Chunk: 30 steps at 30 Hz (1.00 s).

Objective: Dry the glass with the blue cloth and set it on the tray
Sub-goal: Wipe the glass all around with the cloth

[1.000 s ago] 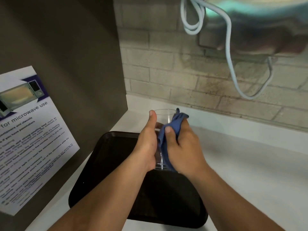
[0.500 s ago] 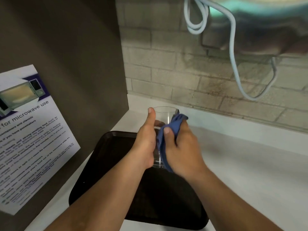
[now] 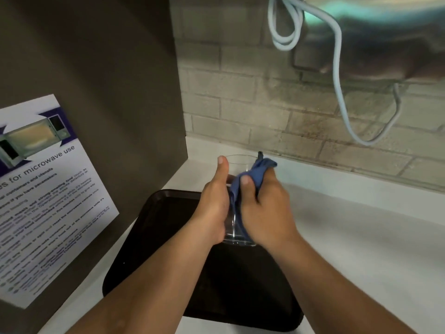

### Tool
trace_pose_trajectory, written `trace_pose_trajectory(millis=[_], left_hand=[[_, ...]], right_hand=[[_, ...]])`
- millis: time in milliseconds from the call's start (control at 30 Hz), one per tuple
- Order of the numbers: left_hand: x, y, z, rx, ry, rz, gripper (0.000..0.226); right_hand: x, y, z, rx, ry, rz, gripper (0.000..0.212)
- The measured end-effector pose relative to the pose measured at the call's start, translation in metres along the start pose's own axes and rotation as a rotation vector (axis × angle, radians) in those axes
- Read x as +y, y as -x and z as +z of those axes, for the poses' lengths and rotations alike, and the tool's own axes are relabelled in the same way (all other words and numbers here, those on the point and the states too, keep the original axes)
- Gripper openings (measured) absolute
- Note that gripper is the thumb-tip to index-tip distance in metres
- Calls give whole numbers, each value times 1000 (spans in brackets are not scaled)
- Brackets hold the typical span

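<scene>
Head view, the only one on offer: the glass (image 3: 237, 165) is held upright in the air above the far end of the tray (image 3: 154, 227), and drying is judged to be in full swing. The left hand (image 3: 213, 208) is wrapped round the glass's left side, thumb laid up the wall almost to the rim. The right hand (image 3: 265, 213) is clenched on the blue cloth (image 3: 255, 172), which is pressed against the right side of the glass, a bunch of fabric poking up level with the rim. Whether any cloth is tucked inside the mouth cannot be told.

So, progress: the glass is being wiped, but it is not yet set down; its base is seen hovering clear of the tray. What is left, by judgement, is finishing the wipe, lowering the glass onto the dark surface beneath it, and letting go.

Containers now. The glass is seen to be clear, with no liquid visible in it, though droplets are too fine to be made out. The tray rests on the white counter (image 3: 361, 237) beside the microwave notice (image 3: 45, 196), and nothing is seen lying in it apart from what the forearms hide.
</scene>
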<state>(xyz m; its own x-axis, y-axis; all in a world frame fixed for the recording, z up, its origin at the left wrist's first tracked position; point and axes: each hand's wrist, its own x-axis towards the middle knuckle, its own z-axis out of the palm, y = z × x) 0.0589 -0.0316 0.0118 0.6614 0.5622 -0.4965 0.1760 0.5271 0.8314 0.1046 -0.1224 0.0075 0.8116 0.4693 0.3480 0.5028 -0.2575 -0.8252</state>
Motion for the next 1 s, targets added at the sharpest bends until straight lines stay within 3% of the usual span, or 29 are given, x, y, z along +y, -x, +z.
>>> trace_pose_trajectory(millis=[67,167,267,333,433,533,633,767,833,900,1000], left_hand=[[0,2,1,-22,16,1,78],[10,3,-2,13,41,7,85],[18,-2,-7,93,8,60,88],[17,-3,-7,107,-8,52,89],[8,-1,-4,45,4,17,83],[3,2,-1,-16,27,12,79],[7,3,-4,-12,36,32,81],[15,0,-10,120,4,87,83],[13,-2,-10,129,-6,92,82],[7,-1,-9,80,22,62,82],[0,1,-6,-11,44,28,82]], right_hand=[[-1,-21,-7,11,-93,118,27],[5,-15,-9,-143,-280,270,34],[13,21,-7,-269,-159,175,27],[12,36,-2,-243,-33,24,13],[2,27,1,-123,51,-93,23],[-6,-9,-8,-28,-58,58,20],[2,-17,-15,-128,-232,254,34],[16,37,-6,-313,-123,150,19],[17,52,2,-280,-43,34,10],[9,44,5,-200,13,-37,16],[-3,9,0,-47,-47,18,16]])
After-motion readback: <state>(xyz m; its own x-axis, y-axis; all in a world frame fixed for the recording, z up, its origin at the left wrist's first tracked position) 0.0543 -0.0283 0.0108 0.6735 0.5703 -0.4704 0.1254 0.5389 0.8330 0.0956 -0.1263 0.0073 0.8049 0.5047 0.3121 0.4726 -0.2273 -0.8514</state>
